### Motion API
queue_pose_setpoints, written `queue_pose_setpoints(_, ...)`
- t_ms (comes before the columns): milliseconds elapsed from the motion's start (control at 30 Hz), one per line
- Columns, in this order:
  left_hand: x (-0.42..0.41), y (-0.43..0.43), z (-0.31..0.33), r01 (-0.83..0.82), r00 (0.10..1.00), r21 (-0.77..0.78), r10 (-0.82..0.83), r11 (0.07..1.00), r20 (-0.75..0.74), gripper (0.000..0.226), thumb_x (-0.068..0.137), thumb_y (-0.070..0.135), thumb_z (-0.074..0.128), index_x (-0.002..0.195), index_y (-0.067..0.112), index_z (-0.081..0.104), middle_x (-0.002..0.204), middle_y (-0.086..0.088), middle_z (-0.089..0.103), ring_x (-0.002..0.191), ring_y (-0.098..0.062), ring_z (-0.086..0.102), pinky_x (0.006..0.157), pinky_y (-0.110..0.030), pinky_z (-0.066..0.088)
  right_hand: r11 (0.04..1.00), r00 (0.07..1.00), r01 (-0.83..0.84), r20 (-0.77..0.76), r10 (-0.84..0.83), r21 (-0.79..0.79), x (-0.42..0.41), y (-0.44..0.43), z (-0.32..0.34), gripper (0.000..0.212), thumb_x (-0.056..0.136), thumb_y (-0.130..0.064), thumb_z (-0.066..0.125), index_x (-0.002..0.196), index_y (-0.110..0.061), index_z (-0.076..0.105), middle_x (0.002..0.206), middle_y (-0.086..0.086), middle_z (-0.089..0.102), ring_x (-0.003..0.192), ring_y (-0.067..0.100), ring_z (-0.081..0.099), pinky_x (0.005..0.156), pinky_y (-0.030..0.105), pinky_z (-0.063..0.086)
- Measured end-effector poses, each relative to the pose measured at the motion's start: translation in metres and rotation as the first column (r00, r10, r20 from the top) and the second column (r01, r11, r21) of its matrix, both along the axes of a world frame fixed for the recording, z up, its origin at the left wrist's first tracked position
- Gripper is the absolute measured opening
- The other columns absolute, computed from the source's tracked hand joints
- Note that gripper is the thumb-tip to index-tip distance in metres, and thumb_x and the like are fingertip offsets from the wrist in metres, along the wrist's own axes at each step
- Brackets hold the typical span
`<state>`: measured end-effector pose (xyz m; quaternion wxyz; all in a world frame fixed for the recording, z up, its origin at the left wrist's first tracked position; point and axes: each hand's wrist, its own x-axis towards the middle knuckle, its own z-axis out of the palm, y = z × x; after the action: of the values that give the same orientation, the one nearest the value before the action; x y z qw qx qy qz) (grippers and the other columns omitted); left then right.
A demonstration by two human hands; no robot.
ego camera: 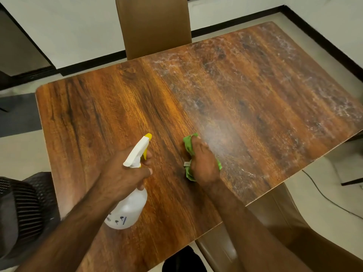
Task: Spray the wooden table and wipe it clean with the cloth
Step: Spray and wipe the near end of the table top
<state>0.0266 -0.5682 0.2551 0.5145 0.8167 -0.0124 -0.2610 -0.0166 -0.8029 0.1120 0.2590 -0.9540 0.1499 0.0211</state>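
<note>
The wooden table (110,107) fills the middle of the view; its right half is covered with whitish spray droplets and streaks, its left half looks dry. My left hand (125,171) grips the neck of a white spray bottle (129,209) with a yellow nozzle, held above the near part of the table, a finger on the trigger. A faint mist hangs beyond the nozzle to the right. My right hand (202,163) rests on a crumpled green cloth (189,143), fingers curled over it, pressing it on the tabletop beside the wet area.
A brown chair back (155,26) stands at the table's far edge, and another brown chair (275,222) sits at the near right. A dark mesh chair (25,209) is at the left. A cable (324,195) runs over the pale floor at right.
</note>
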Motion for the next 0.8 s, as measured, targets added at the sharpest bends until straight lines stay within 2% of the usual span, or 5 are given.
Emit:
queue_pose_setpoints(233, -0.010, -0.005, -0.004, -0.022, 0.999, 0.040, 0.023, 0.999, -0.025, 0.025, 0.083, -0.002, 0.073, 0.101, 0.016, 0.070, 0.094, -0.008, 0.073, 0.049, -0.019, 0.062, 0.054, -0.014, 0.054, 0.975, 0.975, -0.221, 0.022, 0.221, 0.023, -0.049, 0.027, -0.010, 0.081, 0.092, -0.004, 0.052, 0.160, -0.024, 0.013, 0.166, 0.003, 0.020, 0.152, 0.023, 0.019, 0.124, 0.045, 0.021)
queue_pose_setpoints(400, -0.022, -0.011, -0.006, -0.045, 0.999, 0.055, 0.047, 0.997, -0.019, 0.024, 0.084, -0.001, 0.073, 0.102, 0.015, 0.070, 0.093, -0.005, 0.073, 0.049, -0.018, 0.063, 0.054, -0.010, 0.051, 0.999, 0.999, -0.036, 0.038, 0.036, -0.012, -0.018, -0.012, -0.005, 0.080, 0.087, 0.004, 0.053, 0.159, -0.013, 0.021, 0.162, 0.013, 0.030, 0.146, 0.032, 0.034, 0.120, 0.041, 0.024)
queue_pose_setpoints(600, -0.042, -0.019, -0.002, -0.060, 0.998, 0.053, 0.061, 0.997, -0.018, 0.024, 0.085, -0.005, 0.071, 0.102, 0.012, 0.069, 0.095, -0.012, 0.072, 0.047, -0.018, 0.063, 0.055, -0.012, 0.053, 0.973, 0.981, -0.196, 0.038, 0.193, 0.118, -0.081, 0.033, -0.001, 0.071, 0.102, -0.017, 0.050, 0.161, -0.028, 0.012, 0.167, -0.003, 0.009, 0.153, 0.019, 0.009, 0.123, 0.034, 0.008)
queue_pose_setpoints(700, -0.054, -0.025, 0.000, -0.084, 0.995, 0.049, 0.086, 0.995, -0.040, 0.024, 0.085, -0.005, 0.071, 0.104, 0.010, 0.069, 0.097, -0.014, 0.071, 0.045, -0.016, 0.061, 0.054, -0.011, 0.052, 0.945, 0.947, -0.321, 0.041, 0.319, 0.071, -0.092, 0.014, -0.005, 0.072, 0.101, -0.019, 0.050, 0.160, -0.030, 0.011, 0.167, -0.004, 0.011, 0.153, 0.021, 0.013, 0.125, 0.042, 0.018)
queue_pose_setpoints(800, -0.068, -0.028, 0.000, -0.106, 0.994, 0.055, 0.108, 0.993, -0.031, 0.025, 0.084, -0.004, 0.072, 0.103, 0.013, 0.070, 0.096, -0.009, 0.073, 0.047, -0.018, 0.061, 0.054, -0.013, 0.052, 0.985, 0.986, -0.168, 0.015, 0.167, 0.031, -0.070, -0.021, -0.005, 0.078, 0.094, -0.012, 0.060, 0.159, -0.025, 0.018, 0.162, 0.008, 0.030, 0.145, 0.030, 0.034, 0.118, 0.049, 0.033)
